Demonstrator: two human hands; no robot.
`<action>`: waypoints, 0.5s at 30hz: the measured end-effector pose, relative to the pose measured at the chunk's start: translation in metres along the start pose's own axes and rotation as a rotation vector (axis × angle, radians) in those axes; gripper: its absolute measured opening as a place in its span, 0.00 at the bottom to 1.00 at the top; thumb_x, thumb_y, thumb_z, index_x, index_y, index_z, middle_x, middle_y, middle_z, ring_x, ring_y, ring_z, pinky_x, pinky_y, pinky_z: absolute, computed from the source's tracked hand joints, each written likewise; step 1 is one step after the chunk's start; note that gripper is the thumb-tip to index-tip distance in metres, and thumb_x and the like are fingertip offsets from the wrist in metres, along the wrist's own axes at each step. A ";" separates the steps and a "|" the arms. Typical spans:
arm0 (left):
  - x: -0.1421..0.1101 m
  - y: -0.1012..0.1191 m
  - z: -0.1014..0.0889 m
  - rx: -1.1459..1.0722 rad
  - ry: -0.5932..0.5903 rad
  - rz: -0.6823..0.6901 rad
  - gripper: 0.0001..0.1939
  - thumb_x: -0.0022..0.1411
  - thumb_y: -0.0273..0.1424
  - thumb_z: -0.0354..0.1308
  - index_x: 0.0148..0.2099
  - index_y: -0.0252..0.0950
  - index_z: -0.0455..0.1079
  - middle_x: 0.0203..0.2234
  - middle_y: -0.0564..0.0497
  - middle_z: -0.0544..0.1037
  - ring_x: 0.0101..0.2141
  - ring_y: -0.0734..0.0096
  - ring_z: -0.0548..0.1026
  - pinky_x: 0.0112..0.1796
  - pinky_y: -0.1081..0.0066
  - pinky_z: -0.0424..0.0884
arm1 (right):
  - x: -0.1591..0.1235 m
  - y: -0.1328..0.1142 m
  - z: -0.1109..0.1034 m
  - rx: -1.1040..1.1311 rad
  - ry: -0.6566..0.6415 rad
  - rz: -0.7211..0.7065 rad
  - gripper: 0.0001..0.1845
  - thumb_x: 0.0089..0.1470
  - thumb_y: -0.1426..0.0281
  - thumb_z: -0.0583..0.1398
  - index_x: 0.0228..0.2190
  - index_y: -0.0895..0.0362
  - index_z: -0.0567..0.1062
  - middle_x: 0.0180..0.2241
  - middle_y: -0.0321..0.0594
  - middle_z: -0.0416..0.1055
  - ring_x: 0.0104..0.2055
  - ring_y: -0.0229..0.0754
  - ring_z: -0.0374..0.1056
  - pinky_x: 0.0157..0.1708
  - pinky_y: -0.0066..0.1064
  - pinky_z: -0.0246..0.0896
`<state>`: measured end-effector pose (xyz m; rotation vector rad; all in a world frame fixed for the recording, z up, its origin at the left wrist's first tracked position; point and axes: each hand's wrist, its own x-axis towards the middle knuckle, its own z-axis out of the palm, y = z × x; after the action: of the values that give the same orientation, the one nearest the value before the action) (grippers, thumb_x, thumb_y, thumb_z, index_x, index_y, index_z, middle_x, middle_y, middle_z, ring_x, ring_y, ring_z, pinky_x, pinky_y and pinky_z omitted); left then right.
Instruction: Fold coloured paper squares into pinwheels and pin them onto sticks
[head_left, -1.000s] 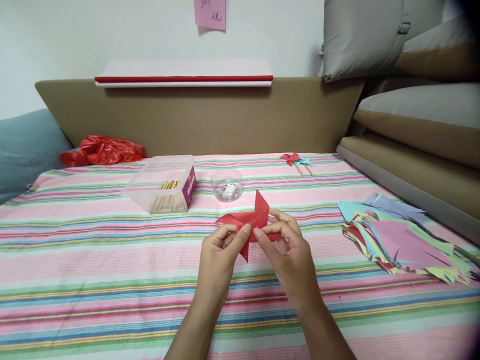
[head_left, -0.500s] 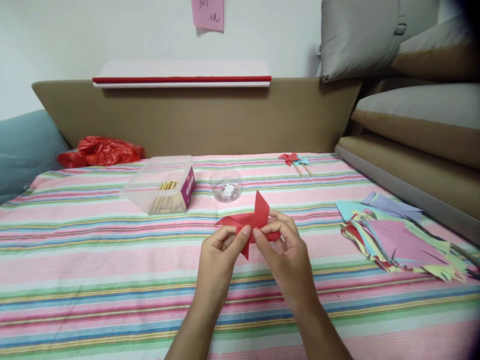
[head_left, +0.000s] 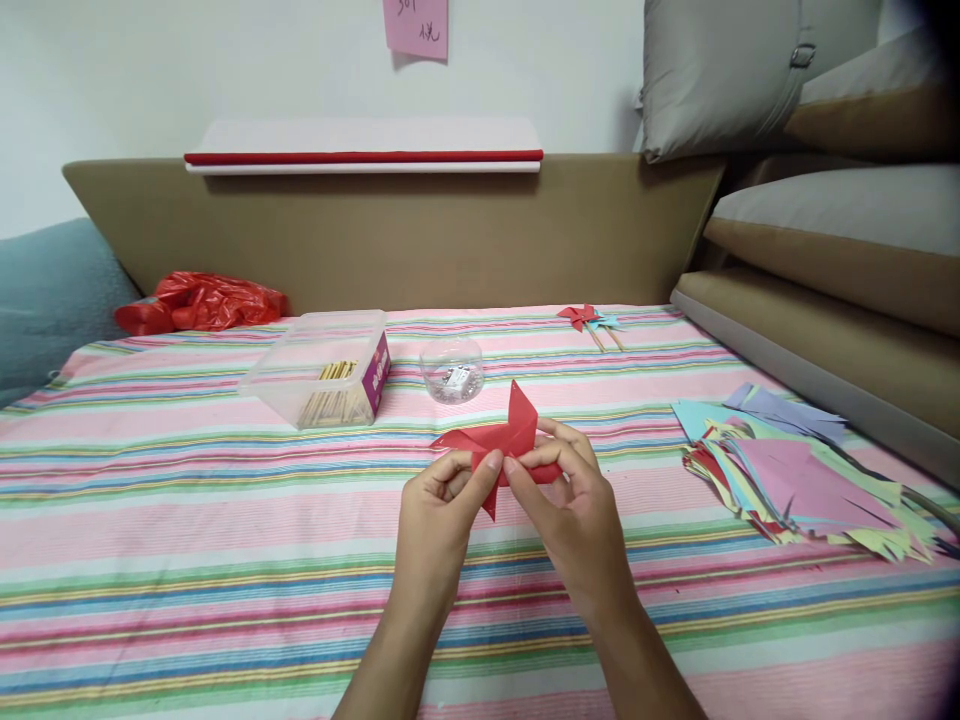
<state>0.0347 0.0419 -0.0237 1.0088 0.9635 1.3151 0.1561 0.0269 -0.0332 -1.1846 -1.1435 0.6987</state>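
A red paper pinwheel (head_left: pixel 519 425) is held up in front of me over the striped cloth, its folded blades pointing several ways. My left hand (head_left: pixel 442 505) pinches it from the left, thumb near the centre. From the right, my right hand (head_left: pixel 574 495) grips it too, its thumb tip close beside the left thumb at the middle. Fingers and thumbs cover part of the centre, and I cannot make out whether a pin is there. No stick shows on this pinwheel.
Beyond my hands are a clear plastic box (head_left: pixel 337 350) of wooden sticks and a round clear container (head_left: pixel 452 372) with small shiny pieces. Finished red (head_left: pixel 577 316) and blue pinwheels (head_left: pixel 606 323) lie at the back. Cut coloured paper (head_left: pixel 810 485) is heaped at right, dark-handled scissors (head_left: pixel 926 505) partly under it.
Almost nothing differs. Both hands keep their pinch on the red pinwheel, which has shifted very slightly.
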 end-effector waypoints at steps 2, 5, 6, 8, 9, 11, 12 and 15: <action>0.000 0.000 0.000 0.040 0.028 0.001 0.17 0.57 0.39 0.70 0.27 0.34 0.70 0.22 0.55 0.69 0.28 0.76 0.65 0.31 0.76 0.64 | 0.000 -0.001 0.001 0.014 0.010 0.011 0.09 0.54 0.62 0.67 0.28 0.51 0.75 0.52 0.46 0.68 0.65 0.54 0.59 0.57 0.48 0.65; -0.001 0.000 -0.001 0.088 0.054 0.004 0.19 0.58 0.41 0.69 0.26 0.34 0.69 0.22 0.56 0.67 0.27 0.76 0.63 0.30 0.75 0.61 | 0.000 -0.002 0.001 0.127 0.073 0.069 0.17 0.50 0.62 0.70 0.39 0.49 0.71 0.56 0.44 0.67 0.62 0.53 0.63 0.55 0.49 0.67; -0.001 0.000 -0.001 0.092 0.055 0.007 0.20 0.59 0.42 0.69 0.26 0.34 0.68 0.22 0.56 0.65 0.27 0.76 0.62 0.30 0.75 0.61 | 0.001 -0.002 0.000 0.155 0.084 0.096 0.22 0.49 0.61 0.71 0.43 0.47 0.70 0.56 0.43 0.67 0.61 0.52 0.65 0.55 0.49 0.67; -0.001 0.000 -0.002 0.092 0.045 0.012 0.20 0.58 0.42 0.69 0.26 0.34 0.67 0.22 0.56 0.64 0.27 0.76 0.61 0.29 0.75 0.60 | 0.003 -0.002 -0.004 0.160 0.059 0.135 0.25 0.48 0.60 0.71 0.46 0.47 0.72 0.57 0.43 0.67 0.59 0.52 0.66 0.55 0.49 0.67; -0.002 0.000 -0.003 0.092 0.036 0.011 0.20 0.58 0.42 0.69 0.26 0.35 0.67 0.22 0.56 0.64 0.27 0.76 0.61 0.29 0.75 0.59 | 0.004 -0.002 -0.006 0.146 0.029 0.148 0.22 0.48 0.59 0.71 0.45 0.47 0.75 0.57 0.43 0.67 0.59 0.53 0.66 0.55 0.48 0.67; -0.002 0.000 -0.005 0.100 0.009 0.008 0.19 0.59 0.42 0.68 0.27 0.35 0.67 0.22 0.56 0.63 0.27 0.76 0.61 0.30 0.74 0.59 | 0.006 -0.003 -0.012 0.137 -0.044 0.171 0.15 0.48 0.58 0.71 0.38 0.49 0.81 0.58 0.43 0.67 0.61 0.54 0.64 0.54 0.45 0.68; -0.002 0.000 -0.006 0.111 -0.005 0.007 0.19 0.60 0.42 0.68 0.27 0.35 0.66 0.22 0.56 0.63 0.27 0.76 0.60 0.30 0.74 0.59 | 0.007 -0.004 -0.014 0.147 -0.082 0.184 0.12 0.49 0.58 0.70 0.35 0.49 0.82 0.57 0.43 0.67 0.62 0.54 0.63 0.54 0.43 0.68; -0.001 0.000 -0.008 0.147 -0.036 0.010 0.20 0.61 0.42 0.67 0.26 0.35 0.65 0.22 0.57 0.61 0.26 0.76 0.59 0.29 0.74 0.58 | 0.010 -0.007 -0.020 0.191 -0.178 0.223 0.09 0.50 0.59 0.70 0.32 0.49 0.84 0.54 0.42 0.71 0.59 0.52 0.66 0.55 0.42 0.67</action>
<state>0.0265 0.0416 -0.0260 1.1470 1.0406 1.2447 0.1768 0.0269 -0.0228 -1.1131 -1.0729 1.0779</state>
